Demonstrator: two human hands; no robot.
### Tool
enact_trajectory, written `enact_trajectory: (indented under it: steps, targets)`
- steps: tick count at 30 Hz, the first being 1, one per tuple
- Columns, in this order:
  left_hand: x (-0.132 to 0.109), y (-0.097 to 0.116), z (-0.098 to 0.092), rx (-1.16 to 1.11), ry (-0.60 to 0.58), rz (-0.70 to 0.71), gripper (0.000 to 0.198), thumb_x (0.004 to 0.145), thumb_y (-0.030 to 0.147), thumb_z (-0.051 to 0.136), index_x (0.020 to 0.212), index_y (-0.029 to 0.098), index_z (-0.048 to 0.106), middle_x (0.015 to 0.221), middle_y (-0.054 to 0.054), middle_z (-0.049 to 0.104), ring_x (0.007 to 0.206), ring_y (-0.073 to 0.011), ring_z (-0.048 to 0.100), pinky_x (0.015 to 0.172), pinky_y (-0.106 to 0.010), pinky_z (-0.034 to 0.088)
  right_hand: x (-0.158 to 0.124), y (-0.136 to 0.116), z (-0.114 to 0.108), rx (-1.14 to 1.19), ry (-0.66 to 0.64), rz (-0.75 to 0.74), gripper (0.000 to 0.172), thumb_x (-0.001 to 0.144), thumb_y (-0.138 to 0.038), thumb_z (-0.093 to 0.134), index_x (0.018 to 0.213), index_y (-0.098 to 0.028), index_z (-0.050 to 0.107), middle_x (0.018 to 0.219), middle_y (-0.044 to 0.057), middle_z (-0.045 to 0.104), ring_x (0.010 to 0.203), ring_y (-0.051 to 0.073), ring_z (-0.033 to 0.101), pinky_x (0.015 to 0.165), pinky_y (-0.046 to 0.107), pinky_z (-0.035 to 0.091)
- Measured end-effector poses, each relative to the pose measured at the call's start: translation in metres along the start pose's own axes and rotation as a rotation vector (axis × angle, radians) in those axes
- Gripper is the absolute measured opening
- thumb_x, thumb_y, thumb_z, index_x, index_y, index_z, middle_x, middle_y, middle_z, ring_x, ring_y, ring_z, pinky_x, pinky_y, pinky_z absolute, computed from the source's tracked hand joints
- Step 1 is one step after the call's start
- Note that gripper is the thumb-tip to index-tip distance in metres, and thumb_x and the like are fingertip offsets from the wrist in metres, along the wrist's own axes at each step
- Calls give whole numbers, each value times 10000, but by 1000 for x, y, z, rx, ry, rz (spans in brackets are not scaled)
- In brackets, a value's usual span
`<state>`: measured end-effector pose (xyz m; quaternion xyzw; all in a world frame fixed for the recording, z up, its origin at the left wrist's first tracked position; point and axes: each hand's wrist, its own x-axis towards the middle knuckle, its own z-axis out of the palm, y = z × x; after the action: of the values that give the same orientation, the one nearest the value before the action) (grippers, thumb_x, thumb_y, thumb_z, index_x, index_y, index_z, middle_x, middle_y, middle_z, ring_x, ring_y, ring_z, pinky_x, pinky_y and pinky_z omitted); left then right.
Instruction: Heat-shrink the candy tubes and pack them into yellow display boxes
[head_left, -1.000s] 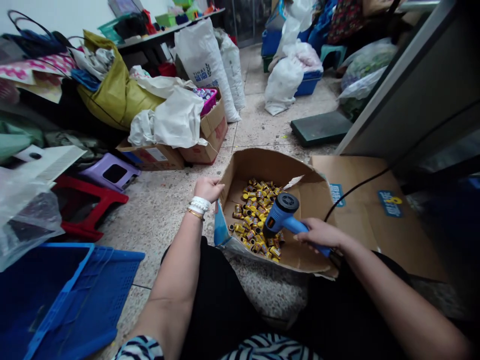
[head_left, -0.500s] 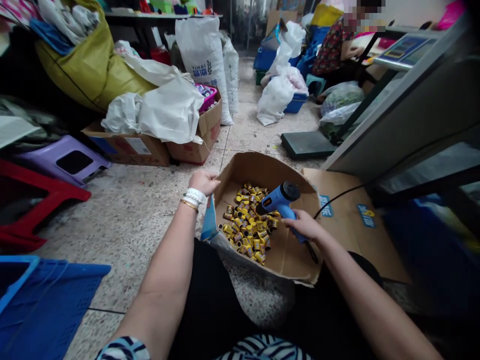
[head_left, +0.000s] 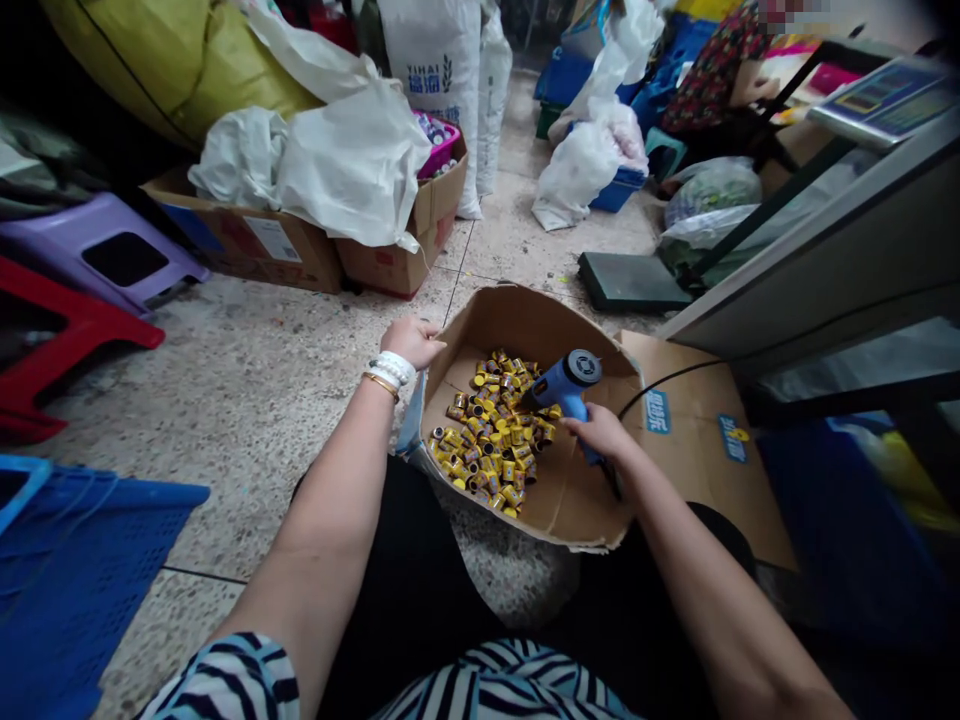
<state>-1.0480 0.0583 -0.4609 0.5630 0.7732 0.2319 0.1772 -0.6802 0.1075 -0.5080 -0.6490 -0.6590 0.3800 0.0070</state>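
Note:
My right hand point(head_left: 602, 433) is wrapped round the handle of a blue heat gun point(head_left: 564, 382), whose dark nozzle points down and left. Below that nozzle lie many small yellow-and-dark cylinders point(head_left: 491, 440), heaped on the left side of a shallow cardboard box point(head_left: 585, 510). The box sits tilted by my knees. With fingers closed, my left hand point(head_left: 413, 342) grips the box's upper left edge. A black cord runs from the heat gun's side off to the right.
A flattened cardboard sheet point(head_left: 697, 440) lies to the right. Beyond the box is a platform scale point(head_left: 631, 281). Covered cartons point(head_left: 390, 265) stand ahead left, near purple point(head_left: 105, 240) and red stools point(head_left: 67, 350). A blue crate point(head_left: 82, 560) is at lower left. Another person point(head_left: 712, 80) sits at far right.
The view has tipped downward, so the surroundings sit higher in the picture. The heat gun has turned a little, showing more of its rear vent. Both hands keep their holds.

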Motion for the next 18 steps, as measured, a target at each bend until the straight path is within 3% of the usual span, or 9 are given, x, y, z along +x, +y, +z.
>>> enact_trajectory:
  steps: [3,7,9,12,16,18]
  targets:
    - [-1,-13,8,81,11,-2,259,731,378,646,898,240,789,841,-17,760,834,-190,630,689,-256,431,-6,0,3,-92,69,15,297,759,-329,698,960,-141,587,713,48,667,584,157,615,548,243,447]
    - [-6,-30,12,122,2,-66,315,776,426,604,971,253,780,892,-25,763,819,-188,646,682,-266,439,-24,-11,-3,-151,-58,-45,289,758,-354,682,966,-165,613,618,3,639,534,159,605,527,242,426]
    - [-12,-36,8,146,-9,-116,362,803,469,568,1011,253,769,948,-35,760,869,-203,657,713,-273,455,-36,-22,-13,-302,22,-93,304,790,-381,642,1007,-170,616,650,24,653,589,178,625,545,251,418]
    - [-29,-38,1,230,-111,-215,457,822,546,527,1064,223,742,1071,-79,739,976,-247,662,795,-298,483,-57,-41,-42,-585,224,-159,299,799,-412,616,997,-187,615,754,80,682,709,234,656,590,283,417]
    - [-50,-35,1,303,-249,-346,705,773,623,564,1264,118,598,1201,-189,674,1082,-333,642,862,-374,514,-94,-52,-98,-753,279,-236,301,760,-474,609,939,-236,567,702,80,652,652,279,646,571,324,417]
    - [-54,-36,6,325,-252,-404,706,792,595,559,1285,89,572,1196,-221,667,1094,-353,639,863,-402,524,-107,-52,-116,-799,310,-231,292,742,-499,605,885,-254,536,599,54,595,557,277,610,524,332,391]
